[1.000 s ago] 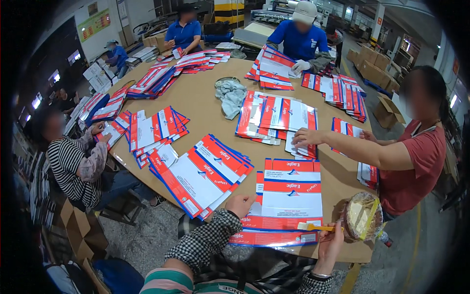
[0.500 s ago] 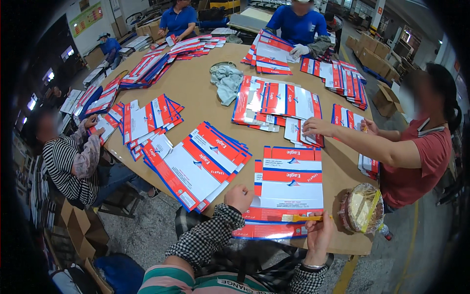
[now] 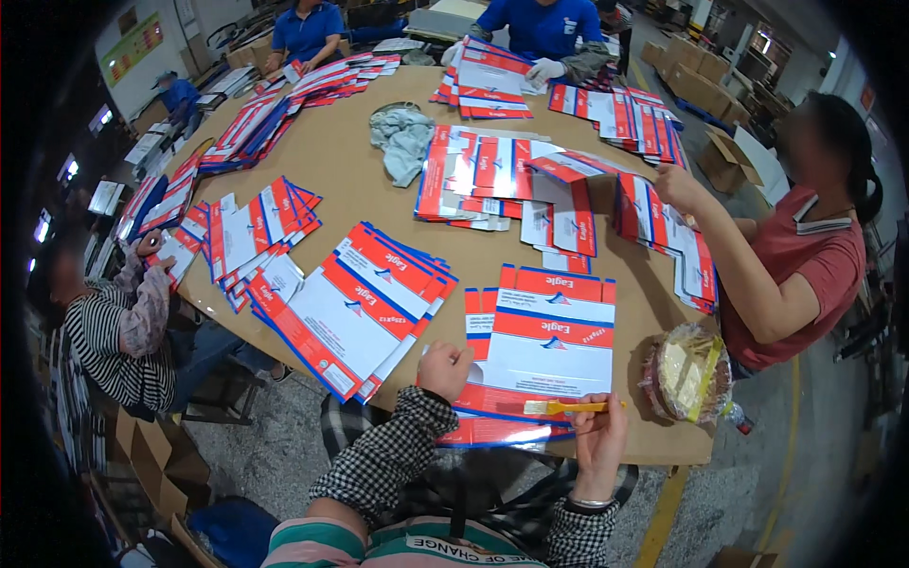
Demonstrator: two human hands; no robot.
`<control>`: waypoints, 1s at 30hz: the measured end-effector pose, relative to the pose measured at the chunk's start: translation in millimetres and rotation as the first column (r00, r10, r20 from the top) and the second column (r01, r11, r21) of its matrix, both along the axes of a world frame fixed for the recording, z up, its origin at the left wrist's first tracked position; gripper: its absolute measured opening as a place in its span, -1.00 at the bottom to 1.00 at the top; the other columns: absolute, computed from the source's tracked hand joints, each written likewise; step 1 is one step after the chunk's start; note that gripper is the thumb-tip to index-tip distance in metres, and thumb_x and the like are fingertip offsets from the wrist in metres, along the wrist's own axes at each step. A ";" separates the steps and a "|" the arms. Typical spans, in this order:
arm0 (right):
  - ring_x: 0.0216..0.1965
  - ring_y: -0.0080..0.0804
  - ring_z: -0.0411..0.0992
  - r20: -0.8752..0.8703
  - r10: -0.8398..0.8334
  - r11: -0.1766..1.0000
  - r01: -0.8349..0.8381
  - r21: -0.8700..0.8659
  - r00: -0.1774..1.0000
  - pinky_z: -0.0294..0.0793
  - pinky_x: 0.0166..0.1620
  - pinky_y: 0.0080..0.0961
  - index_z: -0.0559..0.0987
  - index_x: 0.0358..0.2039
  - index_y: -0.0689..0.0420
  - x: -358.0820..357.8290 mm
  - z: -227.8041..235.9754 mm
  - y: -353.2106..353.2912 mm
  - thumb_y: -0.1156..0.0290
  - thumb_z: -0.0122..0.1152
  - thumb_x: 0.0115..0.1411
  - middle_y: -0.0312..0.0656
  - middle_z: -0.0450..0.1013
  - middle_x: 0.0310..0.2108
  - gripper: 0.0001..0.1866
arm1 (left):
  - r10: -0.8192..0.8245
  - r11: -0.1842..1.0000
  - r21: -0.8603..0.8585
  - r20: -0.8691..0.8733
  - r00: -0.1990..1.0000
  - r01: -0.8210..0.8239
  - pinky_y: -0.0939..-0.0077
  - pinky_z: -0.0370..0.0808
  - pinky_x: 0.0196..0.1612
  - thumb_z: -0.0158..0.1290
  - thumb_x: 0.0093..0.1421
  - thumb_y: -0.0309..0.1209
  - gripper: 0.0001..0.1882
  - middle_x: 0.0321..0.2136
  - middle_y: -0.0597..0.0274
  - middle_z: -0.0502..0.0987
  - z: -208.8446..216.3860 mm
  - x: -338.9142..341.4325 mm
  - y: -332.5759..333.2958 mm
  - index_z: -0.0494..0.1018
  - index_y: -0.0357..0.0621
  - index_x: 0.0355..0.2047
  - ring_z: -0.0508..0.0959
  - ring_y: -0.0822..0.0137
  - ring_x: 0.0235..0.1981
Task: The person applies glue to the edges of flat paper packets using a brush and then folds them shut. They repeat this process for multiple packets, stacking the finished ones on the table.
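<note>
My right hand [image 3: 601, 437] grips a yellow-handled flat brush [image 3: 568, 407], its pale bristles pointing left over the lower part of a flat carton blank [image 3: 554, 360]. That blank is printed red, white and blue and lies at the table's near edge. At the blank's left edge rests my left hand [image 3: 445, 372], fingers curled into a loose fist with nothing visible in it. Just left and beyond is a fanned stack of similar blanks [image 3: 365, 308]. A round bowl wrapped in clear film [image 3: 686, 374], with pale contents, stands to the right of my right hand.
Several people work around the brown tabletop [image 3: 331, 180]. More stacks of blanks [image 3: 260, 222] lie along its sides. A grey-green cloth [image 3: 402, 142] sits near the middle. At the right, a person in red [image 3: 805, 275] reaches over the table, close to the bowl.
The person on the right has lifted a carton blank from the middle stack and drawn it rightward. My view has shifted a little; my hands and the brush have barely moved over the blank.
</note>
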State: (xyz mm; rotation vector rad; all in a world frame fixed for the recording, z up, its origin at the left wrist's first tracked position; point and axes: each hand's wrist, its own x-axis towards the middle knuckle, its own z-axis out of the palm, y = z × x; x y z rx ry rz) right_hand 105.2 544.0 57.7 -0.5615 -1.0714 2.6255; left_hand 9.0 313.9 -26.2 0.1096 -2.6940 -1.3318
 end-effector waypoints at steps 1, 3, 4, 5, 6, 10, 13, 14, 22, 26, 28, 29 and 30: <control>-0.61 -0.43 0.39 0.002 -0.001 1.000 0.001 0.001 1.000 0.44 -0.50 -0.54 0.46 -0.40 0.23 1.9 0.1 0.0 0.23 -0.09 0.32 -0.05 0.47 -0.47 -0.68 | -0.002 1.000 0.012 -0.026 1.000 0.002 0.24 0.37 -0.37 0.06 0.02 -0.31 -0.71 -0.53 -0.04 0.42 -1.5 -0.6 -1.5 0.43 -0.35 -0.61 0.44 0.02 -0.45; -0.61 -0.43 0.39 0.006 -0.003 1.000 0.003 -0.002 1.000 0.44 -0.49 -0.53 0.46 -0.40 0.23 5.3 -1.2 0.3 0.23 -0.09 0.32 -0.05 0.47 -0.47 -0.68 | -0.005 1.000 0.001 -0.033 0.999 0.005 0.27 0.37 -0.41 0.07 -0.01 -0.35 -0.75 -0.54 -0.02 0.42 -4.5 -0.6 -2.1 0.43 -0.35 -0.61 0.44 0.05 -0.47; -0.61 -0.42 0.39 -0.004 0.004 1.000 -0.004 0.002 1.000 0.44 -0.49 -0.53 0.46 -0.40 0.24 5.7 -2.1 1.0 0.23 -0.10 0.32 -0.05 0.47 -0.47 -0.68 | -0.006 1.000 0.005 -0.027 1.000 0.006 0.28 0.37 -0.42 0.07 -0.01 -0.36 -0.76 -0.54 -0.01 0.42 -4.9 -0.6 -2.3 0.43 -0.35 -0.61 0.44 0.06 -0.48; -0.61 -0.42 0.39 0.000 0.005 1.000 -0.005 -0.010 1.000 0.44 -0.49 -0.53 0.46 -0.40 0.24 6.3 -3.8 1.8 0.23 -0.10 0.32 -0.05 0.47 -0.48 -0.67 | -0.007 1.000 0.009 -0.020 1.000 0.007 0.29 0.37 -0.42 0.07 -0.02 -0.38 -0.77 -0.55 -0.01 0.41 -5.2 -0.1 -1.8 0.43 -0.35 -0.61 0.44 0.07 -0.48; -0.61 -0.42 0.39 0.002 -0.001 1.000 0.001 -0.024 1.000 0.44 -0.49 -0.53 0.46 -0.40 0.24 6.9 -6.4 2.0 0.23 -0.10 0.32 -0.05 0.47 -0.48 -0.67 | -0.014 1.000 0.028 -0.031 0.999 0.015 0.33 0.36 -0.44 0.07 -0.03 -0.41 -0.79 -0.56 0.02 0.40 -3.9 0.0 -0.8 0.42 -0.36 -0.61 0.44 0.11 -0.50; -0.63 -0.41 0.38 -0.009 0.046 0.992 -0.046 -0.118 0.999 0.42 -0.49 -0.52 0.46 -0.43 0.24 8.8 -15.3 1.2 0.24 -0.12 0.32 -0.05 0.46 -0.49 -0.66 | 0.005 0.997 0.082 -0.062 0.998 0.000 0.37 0.33 -0.47 0.08 -0.03 -0.43 -0.80 -0.58 0.05 0.39 -6.2 6.7 0.3 0.41 -0.37 -0.62 0.42 0.17 -0.54; -0.64 -0.42 0.36 0.011 0.101 0.973 -0.096 -0.210 0.995 0.42 -0.46 -0.50 0.46 -0.46 0.24 12.2 -19.4 -2.1 0.25 -0.15 0.33 -0.04 0.46 -0.50 -0.64 | 0.003 0.995 0.104 -0.011 1.000 -0.002 0.36 0.34 -0.46 0.08 0.01 -0.42 -0.78 -0.57 0.04 0.39 -2.7 9.0 0.9 0.41 -0.38 -0.61 0.42 0.16 -0.53; -0.64 -0.43 0.34 -0.013 0.131 0.971 -0.131 -0.202 0.991 0.39 -0.46 -0.49 0.46 -0.47 0.23 13.2 -19.9 -4.0 0.24 -0.17 0.34 -0.05 0.45 -0.51 -0.63 | -0.001 0.994 0.110 -0.018 1.000 0.003 0.38 0.32 -0.47 0.08 0.01 -0.42 -0.78 -0.58 0.07 0.38 0.5 8.8 2.7 0.41 -0.38 -0.61 0.41 0.20 -0.55; -0.66 -0.46 0.32 0.006 0.199 0.904 -0.182 -0.386 0.980 0.33 -0.51 -0.56 0.46 -0.45 0.21 25.9 -57.2 -4.7 0.22 -0.17 0.34 -0.10 0.45 -0.51 -0.63 | -0.055 0.966 0.259 0.223 0.973 -0.005 0.51 0.31 -0.59 0.05 0.04 -0.43 -0.81 -0.65 0.21 0.43 -8.9 -3.9 -4.8 0.42 -0.32 -0.61 0.40 0.41 -0.63; -0.65 -0.47 0.34 0.023 0.213 0.892 -0.185 -0.413 0.977 0.34 -0.51 -0.57 0.46 -0.44 0.18 28.3 -58.6 -4.0 0.19 -0.15 0.33 -0.14 0.45 -0.53 -0.64 | -0.062 0.976 0.217 0.312 0.948 -0.007 0.56 0.26 -0.64 0.04 0.04 -0.42 -0.81 -0.72 0.28 0.41 19.5 -6.1 0.7 0.41 -0.28 -0.62 0.36 0.49 -0.69; -0.66 -0.48 0.34 0.063 0.240 0.906 -0.200 -0.373 0.969 0.34 -0.54 -0.57 0.45 -0.46 0.16 31.2 -62.2 -2.7 0.16 -0.11 0.31 -0.16 0.45 -0.56 -0.65 | -0.049 0.979 0.203 0.311 0.949 -0.016 0.56 0.27 -0.63 0.04 0.04 -0.41 -0.80 -0.72 0.28 0.41 22.8 3.3 -1.0 0.41 -0.28 -0.63 0.35 0.49 -0.68; -0.66 -0.48 0.33 0.088 0.256 0.912 -0.211 -0.352 0.963 0.34 -0.55 -0.57 0.45 -0.46 0.14 30.8 -63.7 -2.2 0.14 -0.09 0.30 -0.17 0.45 -0.57 -0.65 | -0.080 0.987 0.148 0.147 0.986 0.058 0.51 0.32 -0.56 0.05 0.05 -0.39 -0.80 -0.70 0.23 0.42 3.1 -1.8 -9.4 0.42 -0.30 -0.59 0.39 0.45 -0.63; -0.67 -0.49 0.33 0.118 0.195 0.929 -0.145 -0.340 0.974 0.32 -0.58 -0.58 0.44 -0.48 0.11 30.5 -68.3 -1.6 0.14 -0.03 0.27 -0.22 0.43 -0.60 -0.68 | -0.100 0.992 0.084 0.069 0.993 0.094 0.46 0.36 -0.47 0.06 0.07 -0.38 -0.79 -0.65 0.18 0.43 -9.2 -3.0 -10.2 0.42 -0.32 -0.53 0.42 0.40 -0.55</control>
